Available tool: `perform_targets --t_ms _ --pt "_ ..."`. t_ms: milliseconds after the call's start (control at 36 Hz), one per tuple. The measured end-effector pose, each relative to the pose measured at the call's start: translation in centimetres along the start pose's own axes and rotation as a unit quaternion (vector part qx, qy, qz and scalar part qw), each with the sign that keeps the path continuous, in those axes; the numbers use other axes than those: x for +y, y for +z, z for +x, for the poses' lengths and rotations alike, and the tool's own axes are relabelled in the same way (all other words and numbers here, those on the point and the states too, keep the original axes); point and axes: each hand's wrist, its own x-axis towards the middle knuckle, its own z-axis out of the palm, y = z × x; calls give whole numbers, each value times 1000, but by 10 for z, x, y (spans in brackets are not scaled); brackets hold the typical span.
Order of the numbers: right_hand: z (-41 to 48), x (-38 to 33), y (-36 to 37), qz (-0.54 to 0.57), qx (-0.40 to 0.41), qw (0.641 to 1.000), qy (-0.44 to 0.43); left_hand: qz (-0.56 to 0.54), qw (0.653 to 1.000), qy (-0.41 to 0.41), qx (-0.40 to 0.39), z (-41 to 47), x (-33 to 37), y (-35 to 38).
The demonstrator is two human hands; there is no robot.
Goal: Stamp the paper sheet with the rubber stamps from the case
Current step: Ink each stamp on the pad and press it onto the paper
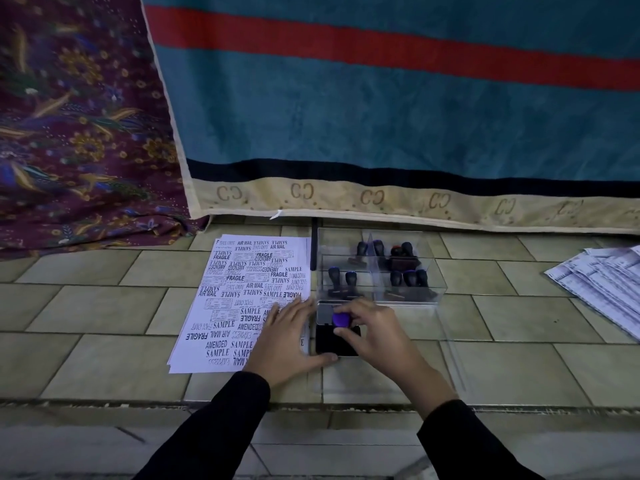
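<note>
A white paper sheet covered in stamped words lies on the tiled floor. To its right sits a black ink pad with its lid open. My right hand pinches a rubber stamp with a purple knob and holds it down on the pad. My left hand lies flat with straight fingers on the sheet's lower right part, its thumb against the pad's front edge. Behind the pad stands a clear plastic case holding several dark-handled stamps.
A clear lid lies on the tiles right of the pad. More printed sheets are fanned out at the far right. A teal rug with a red stripe and a patterned purple cloth hang behind.
</note>
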Motion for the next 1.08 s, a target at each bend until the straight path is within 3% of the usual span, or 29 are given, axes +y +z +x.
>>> perform_targets --t_ms 306,417,500,584,695,861,1084 --pt "3 -1 -4 5 -48 997 57 6 1000 -1 -4 -1 0 -1" --pt "0 2 -3 19 -31 996 81 -6 1000 -3 -9 -1 3 -3" --pt "3 -1 0 18 -31 995 89 -101 994 -34 -36 0 6 -12" --pt "5 -1 -1 16 -38 995 95 -272 954 -115 -52 0 8 -32" --pt "14 -8 -3 63 -4 994 92 -327 933 -144 43 -6 -2 -62" --pt "47 -56 25 91 -6 996 5 -235 949 -148 149 -27 -71 -100" --pt "79 -110 105 89 -77 990 -78 43 975 -191 104 -55 -140 -105"
